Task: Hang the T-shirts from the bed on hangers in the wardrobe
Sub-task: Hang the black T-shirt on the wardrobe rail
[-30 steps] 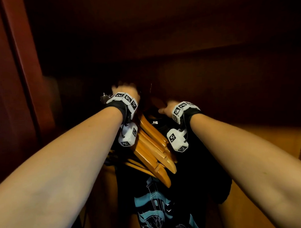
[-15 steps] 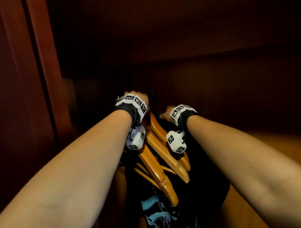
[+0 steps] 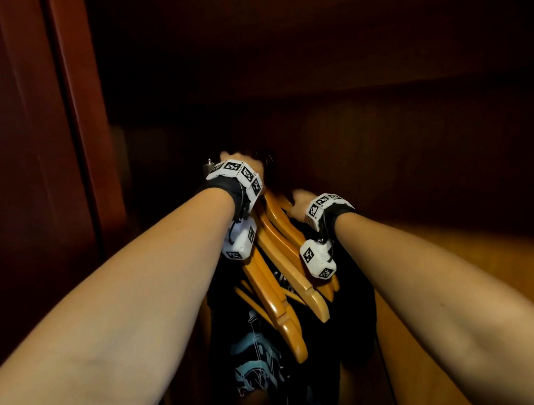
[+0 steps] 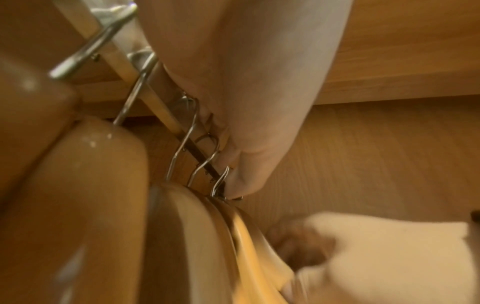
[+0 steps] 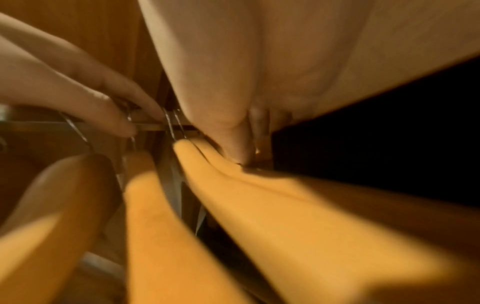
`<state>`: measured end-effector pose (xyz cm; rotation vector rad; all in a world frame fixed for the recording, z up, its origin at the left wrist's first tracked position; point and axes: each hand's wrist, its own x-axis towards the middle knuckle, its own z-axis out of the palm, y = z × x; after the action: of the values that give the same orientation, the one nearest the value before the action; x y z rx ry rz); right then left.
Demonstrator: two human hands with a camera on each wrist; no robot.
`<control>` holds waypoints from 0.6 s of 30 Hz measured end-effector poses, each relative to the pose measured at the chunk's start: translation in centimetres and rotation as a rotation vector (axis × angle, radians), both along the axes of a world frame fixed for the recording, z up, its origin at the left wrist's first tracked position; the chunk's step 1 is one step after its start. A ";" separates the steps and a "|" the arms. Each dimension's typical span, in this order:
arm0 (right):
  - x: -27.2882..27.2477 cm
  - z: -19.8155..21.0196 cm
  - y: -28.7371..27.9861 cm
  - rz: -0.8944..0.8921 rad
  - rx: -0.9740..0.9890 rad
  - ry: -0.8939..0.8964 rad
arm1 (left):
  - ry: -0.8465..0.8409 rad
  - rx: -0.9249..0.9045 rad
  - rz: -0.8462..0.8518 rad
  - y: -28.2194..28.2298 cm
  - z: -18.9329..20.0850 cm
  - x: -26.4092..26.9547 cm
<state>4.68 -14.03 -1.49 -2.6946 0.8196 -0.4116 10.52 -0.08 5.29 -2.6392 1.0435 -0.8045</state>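
Note:
Several wooden hangers (image 3: 280,262) hang bunched on the wardrobe rail (image 4: 124,67) by their metal hooks (image 4: 182,142). A black T-shirt (image 3: 265,360) with a light blue print hangs beneath them. My left hand (image 3: 240,162) is up at the rail, and its fingers (image 5: 130,121) pinch one hook. My right hand (image 3: 297,202) is lower and to the right. Its thumb and fingers (image 5: 239,144) grip the neck of the hanger that carries the black cloth (image 5: 389,133). The hands are blurred in both wrist views.
A reddish wardrobe door or side panel (image 3: 76,148) stands close on the left. The wardrobe interior behind the rail is dark. A lit wooden panel (image 3: 474,271) runs along the right, below my right forearm.
Both hands stay at the rail, and the left one has shifted slightly towards the right one. The hangers have swung and hang closer together.

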 end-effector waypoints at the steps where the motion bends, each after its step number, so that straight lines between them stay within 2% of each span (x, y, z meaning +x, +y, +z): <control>1: -0.2 0.2 0.1 -0.003 0.011 -0.042 | -0.004 0.002 0.000 0.0 0.0 0.1; 5: -0.4 1.3 0.9 -0.019 0.035 -0.155 | -0.012 0.007 -0.018 -0.3 -0.1 0.4; 12: 0.3 1.2 1.9 -0.065 0.006 -0.002 | -0.008 -0.001 -0.003 -0.6 -0.1 0.6; 18: 0.7 -0.6 1.5 -0.087 0.315 -0.049 | -0.012 0.014 -0.003 -0.4 0.0 0.0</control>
<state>5.41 -12.53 -2.10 -2.3577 0.9061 -0.3348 10.53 -0.53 5.24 -2.6181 1.0470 -0.8100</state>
